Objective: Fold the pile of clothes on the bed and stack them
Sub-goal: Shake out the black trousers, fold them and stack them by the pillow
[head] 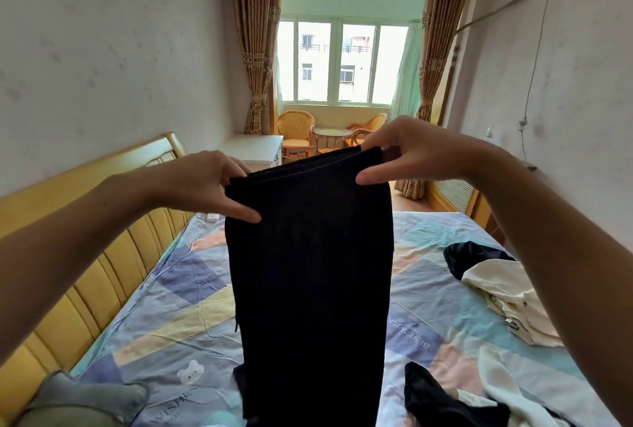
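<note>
1. The left hand (209,183) pinches the top left corner of a black garment (311,282), thumb in front, fingers behind.
2. The right hand (414,152) pinches the top right corner likewise.
3. The garment hangs straight down over the patchwork bed (164,317).
4. Cream clothes (507,303) lie crumpled at four o'clock.

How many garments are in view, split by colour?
Black: 3, namely the held garment, one far right on the bed, and one near right.
Cream or white: 2, namely a crumpled one and a nearer one.
Total: 5. The right-hand pile overlaps, so more may be hidden.
</note>
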